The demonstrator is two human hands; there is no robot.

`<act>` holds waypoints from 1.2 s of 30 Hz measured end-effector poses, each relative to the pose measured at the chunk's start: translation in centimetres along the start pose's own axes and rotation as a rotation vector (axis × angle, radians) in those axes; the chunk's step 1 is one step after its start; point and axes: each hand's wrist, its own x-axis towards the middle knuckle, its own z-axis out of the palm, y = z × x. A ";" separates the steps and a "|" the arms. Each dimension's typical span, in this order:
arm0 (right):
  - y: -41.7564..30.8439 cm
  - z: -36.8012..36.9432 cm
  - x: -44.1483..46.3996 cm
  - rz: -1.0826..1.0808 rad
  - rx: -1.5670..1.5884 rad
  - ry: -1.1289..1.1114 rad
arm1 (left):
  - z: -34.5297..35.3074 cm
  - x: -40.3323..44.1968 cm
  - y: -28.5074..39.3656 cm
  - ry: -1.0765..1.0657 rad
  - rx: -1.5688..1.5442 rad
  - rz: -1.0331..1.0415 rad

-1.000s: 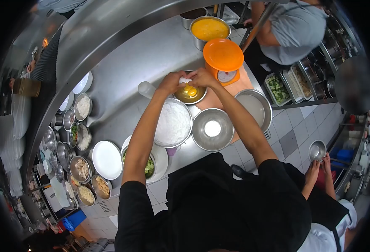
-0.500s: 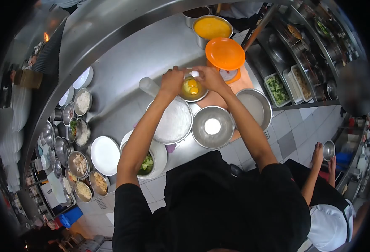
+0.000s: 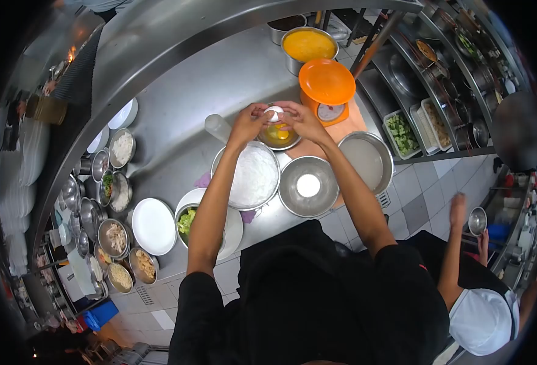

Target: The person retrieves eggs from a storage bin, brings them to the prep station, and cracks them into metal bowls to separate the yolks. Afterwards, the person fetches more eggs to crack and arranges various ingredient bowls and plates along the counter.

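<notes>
A white egg (image 3: pixel 274 113) is between my two hands, over a small metal bowl. My left hand (image 3: pixel 249 123) grips it from the left with bent fingers. Closed on its other side is my right hand (image 3: pixel 300 123). Whether the shell is cracked I cannot make out. Yellow yolk and clear egg white show in the small metal bowl (image 3: pixel 277 143) below, partly hidden by my fingers. Nearer to me stand a wide pan of white powder (image 3: pixel 248 182) and a larger steel bowl (image 3: pixel 298 198).
An orange scale (image 3: pixel 327 91) stands right of my hands, with a pot of yellow liquid (image 3: pixel 308 44) behind it. A pot of cloudy liquid (image 3: pixel 375 161) is beside my right forearm. Left are a white plate (image 3: pixel 153 226) and several food bowls. A co-worker (image 3: pixel 478 316) works at right.
My left hand has come in to the egg, which my right hand alone held before. The egg has shifted slightly left. At right, the co-worker's hand has lifted off a metal bowl.
</notes>
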 end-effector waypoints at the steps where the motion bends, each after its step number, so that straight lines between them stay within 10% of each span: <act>1: -0.4 0.2 -0.1 0.001 0.000 0.001 | 0.2 -0.1 -0.2 -0.005 -0.205 -0.063; 7: -1.8 0.8 -1.7 -0.081 -0.330 0.055 | 1.3 -1.5 0.0 -0.020 -0.450 -0.156; 10: -2.4 3.0 -1.1 -0.311 -0.394 0.071 | 1.1 -2.9 -2.3 0.045 -0.265 0.321; 11: -4.7 4.9 -2.1 -0.259 -0.501 0.049 | 0.6 -4.4 0.7 0.056 -0.386 -0.028; 15: -9.0 13.6 -4.1 -0.493 -0.912 -0.095 | -1.6 -12.8 2.7 0.097 -1.127 0.075; 21: -11.6 26.0 -7.6 -0.541 -0.667 -0.286 | -9.6 -32.4 0.6 0.755 -1.448 0.440; 23: -11.6 29.0 -8.3 -0.541 -0.653 -0.273 | -15.8 -40.1 4.4 1.426 -1.001 0.665; 28: -11.1 36.7 -10.2 -0.440 -0.731 -0.359 | -44.3 -62.4 8.1 2.054 0.302 1.136; 30: -10.7 40.0 -11.1 -0.386 -0.731 -0.372 | -60.1 -72.6 5.4 2.212 0.756 0.630; 32: -11.1 42.8 -12.8 -0.383 -0.784 -0.382 | -66.3 -77.6 1.6 2.501 0.409 -0.126; 35: -10.8 45.5 -14.5 -0.314 -0.742 -0.366 | -62.5 -76.9 1.3 2.486 -0.418 0.195; 36: -10.5 46.1 -15.2 -0.237 -0.693 -0.352 | -62.8 -78.0 -2.4 2.437 0.063 0.275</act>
